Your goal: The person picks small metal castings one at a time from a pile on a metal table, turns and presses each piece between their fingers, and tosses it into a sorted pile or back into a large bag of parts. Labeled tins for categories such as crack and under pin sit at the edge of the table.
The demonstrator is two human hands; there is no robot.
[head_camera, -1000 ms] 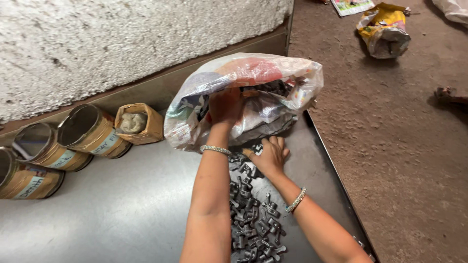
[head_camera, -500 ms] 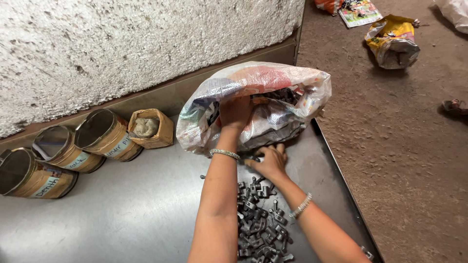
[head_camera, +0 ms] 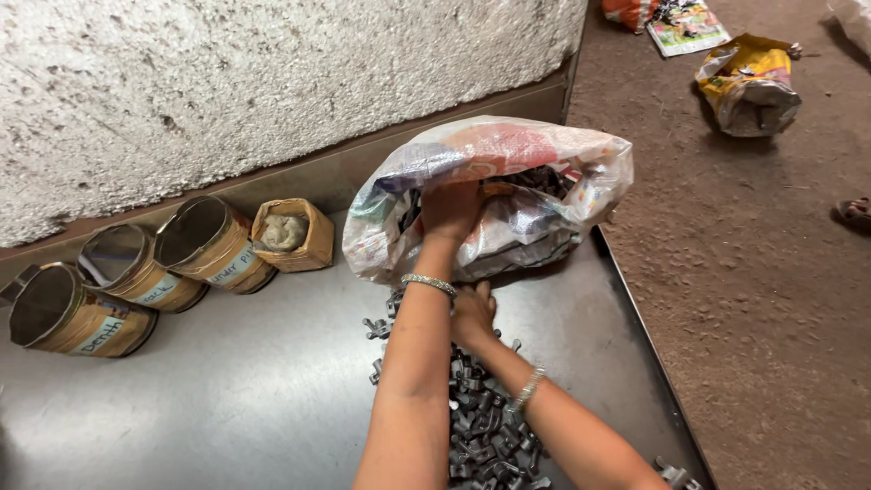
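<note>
At the mouth of the bag (head_camera: 508,195), the left hand (head_camera: 451,210) grips the crumpled plastic edge, fingers closed on it, a bangle at the wrist. Just below the bag, the right hand (head_camera: 474,315) lies palm down on the pile of small grey metal parts (head_camera: 485,422); the left forearm crosses in front of it, so I cannot tell whether its fingers are spread or closed on anything. A bracelet sits on the right wrist.

The bag is large, translucent and printed in red, blue and white, lying on its side on the grey metal tray (head_camera: 227,399) with its opening towards the person; dark contents show inside. The parts spill from just under the bag along the tray towards the camera, a few lying loose left of the pile.

Left of the bag, against the tray's back edge, stands a small brown paper pouch (head_camera: 292,236) with a grey lump in it. Further left lie three tins (head_camera: 127,281) on their sides, wrapped in brown tape.

Right of the bag is brown dirt floor (head_camera: 762,299). Well beyond the bag, on that floor, lies a yellow packet (head_camera: 748,83), crumpled.
</note>
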